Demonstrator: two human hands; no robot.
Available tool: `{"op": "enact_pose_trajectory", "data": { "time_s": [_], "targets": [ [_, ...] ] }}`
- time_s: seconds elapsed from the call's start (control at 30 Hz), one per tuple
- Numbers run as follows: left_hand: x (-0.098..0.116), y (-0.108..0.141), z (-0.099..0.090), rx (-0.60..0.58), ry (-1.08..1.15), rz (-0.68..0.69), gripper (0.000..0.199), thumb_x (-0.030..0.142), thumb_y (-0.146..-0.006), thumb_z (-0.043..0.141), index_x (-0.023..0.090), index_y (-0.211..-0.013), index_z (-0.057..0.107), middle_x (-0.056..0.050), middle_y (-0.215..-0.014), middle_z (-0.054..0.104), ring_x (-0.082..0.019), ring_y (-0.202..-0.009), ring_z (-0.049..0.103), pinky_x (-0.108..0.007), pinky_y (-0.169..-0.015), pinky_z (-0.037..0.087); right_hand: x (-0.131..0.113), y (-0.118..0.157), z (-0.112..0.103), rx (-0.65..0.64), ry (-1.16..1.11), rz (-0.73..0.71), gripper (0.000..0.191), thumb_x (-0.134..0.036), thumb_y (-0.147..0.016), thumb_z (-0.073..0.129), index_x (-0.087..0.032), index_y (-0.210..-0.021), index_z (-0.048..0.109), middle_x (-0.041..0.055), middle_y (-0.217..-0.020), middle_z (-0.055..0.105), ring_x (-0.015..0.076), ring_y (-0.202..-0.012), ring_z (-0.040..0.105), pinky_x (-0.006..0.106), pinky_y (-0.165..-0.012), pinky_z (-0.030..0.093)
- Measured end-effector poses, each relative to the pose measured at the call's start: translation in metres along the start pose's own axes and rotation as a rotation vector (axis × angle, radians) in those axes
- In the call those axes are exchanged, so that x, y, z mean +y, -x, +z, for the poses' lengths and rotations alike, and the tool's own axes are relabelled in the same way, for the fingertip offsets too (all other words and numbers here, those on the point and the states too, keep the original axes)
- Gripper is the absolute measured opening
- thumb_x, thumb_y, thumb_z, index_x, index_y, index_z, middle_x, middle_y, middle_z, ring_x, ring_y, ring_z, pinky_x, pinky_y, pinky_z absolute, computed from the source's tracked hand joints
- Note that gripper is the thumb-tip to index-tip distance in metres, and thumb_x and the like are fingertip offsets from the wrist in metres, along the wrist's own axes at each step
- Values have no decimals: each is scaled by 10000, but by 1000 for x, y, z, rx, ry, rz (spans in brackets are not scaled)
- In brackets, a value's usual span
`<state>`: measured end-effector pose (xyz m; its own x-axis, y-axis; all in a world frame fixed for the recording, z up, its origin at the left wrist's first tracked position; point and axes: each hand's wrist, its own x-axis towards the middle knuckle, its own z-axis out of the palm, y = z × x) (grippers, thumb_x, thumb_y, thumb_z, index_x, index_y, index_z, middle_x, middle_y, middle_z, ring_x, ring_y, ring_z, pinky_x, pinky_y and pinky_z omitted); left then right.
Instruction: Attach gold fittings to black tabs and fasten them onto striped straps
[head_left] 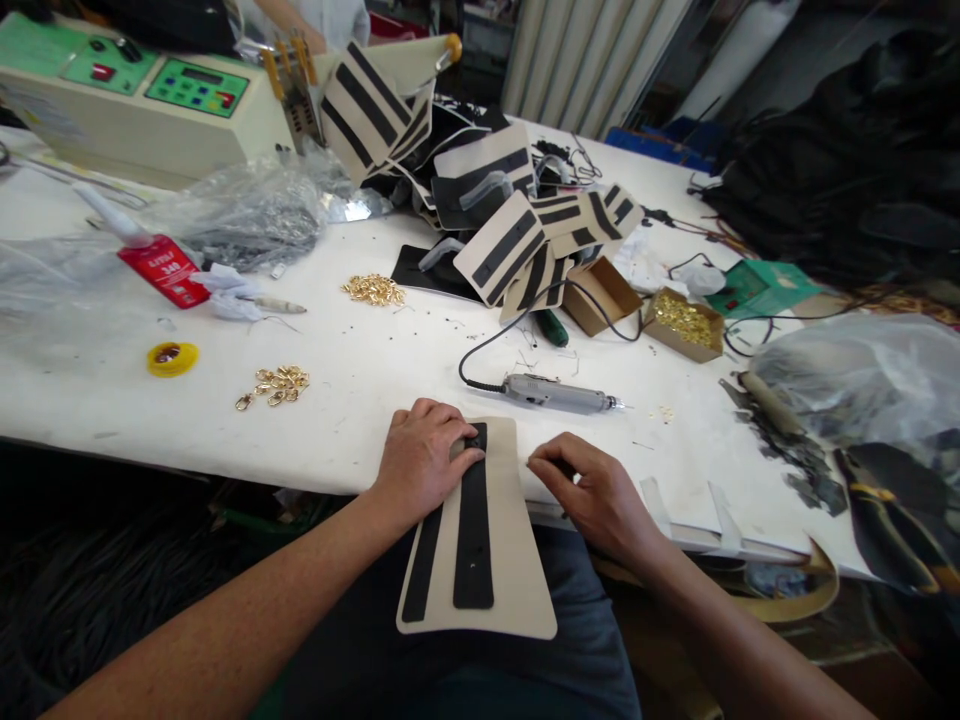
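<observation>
Gripping a striped panel (481,535) with the left hand (426,452), likely for steadiness; pinching with the right hand (594,487) at its two o'clock, contents unclear.

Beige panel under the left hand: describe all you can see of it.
The beige panel is flat, round-cornered and leather-like, with two black strips running lengthwise. The middle strip has rounded near corners and a small pale mark near that end; the left strip is partly hidden. The far end lies on the white table; the near end juts over the lap. The left hand covers its far left side.
</observation>
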<state>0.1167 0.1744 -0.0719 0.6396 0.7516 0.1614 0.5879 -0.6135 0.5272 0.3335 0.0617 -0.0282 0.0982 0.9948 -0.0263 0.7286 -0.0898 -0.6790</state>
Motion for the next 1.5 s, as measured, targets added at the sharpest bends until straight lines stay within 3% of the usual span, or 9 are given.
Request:
{"op": "enact_pose_trajectory", "data": {
  "time_s": [0.17,0.3,0.53,0.77,1.2,1.33,1.5],
  "targets": [
    [-2,2,1,10,-7,13,186,397,-905,790,273,-1042,772,-26,-1149,756,-280,-1133,601,-479,-871,435,-14,-47,28,-124,-112,-69,126,-219,-971,640,-227,-859,697,0,-881,656,174,-869,624,313,-830,459],
    [-4,2,1,18,7,18,195,425,-908,784,271,-1026,768,-22,-1149,752,-279,-1126,598,-480,-862,431,-5,-57,42,-145,-86,-95,130,-218,-983,627,-225,-875,699,4,-887,636,176,-883,613,320,-845,451],
    [-6,2,0,6,22,20,214,429,-923,765,263,-1057,760,-44,-1174,747,-289,-1143,591,-496,-879,432,-10,-56,40,-147,-34,-98,139,-207,-972,617,-221,-853,688,20,-875,643,182,-867,611,315,-815,458],
    [-7,1,1,-5,38,17,219,422,-934,752,261,-1081,759,-54,-1195,739,-293,-1160,584,-500,-892,432,-11,-59,43,-130,-36,40,76,-216,-922,682,-215,-851,710,16,-867,697,184,-842,632,314,-790,454],
    [-8,1,3,-13,55,-2,245,432,-927,762,248,-1082,719,-76,-1206,743,-306,-1170,587,-495,-924,428,-7,-84,32,-402,-108,190,76,-250,-860,680,-196,-810,701,-26,-644,652,130,-592,565,251,-568,382],
    [-8,1,3,-8,54,2,246,435,-932,754,236,-1070,708,-71,-1195,745,-301,-1166,590,-493,-921,425,-9,-93,29,-444,-137,232,93,-251,-850,680,-200,-775,661,-28,-605,651,128,-556,592,237,-537,404],
    [-8,1,4,-4,41,9,234,421,-927,759,243,-1076,727,-55,-1204,738,-302,-1179,582,-506,-928,421,-11,-106,25,-597,-242,315,69,-209,-807,702,-194,-745,675,-8,-593,665,145,-539,627,245,-533,476]
  ]
}}
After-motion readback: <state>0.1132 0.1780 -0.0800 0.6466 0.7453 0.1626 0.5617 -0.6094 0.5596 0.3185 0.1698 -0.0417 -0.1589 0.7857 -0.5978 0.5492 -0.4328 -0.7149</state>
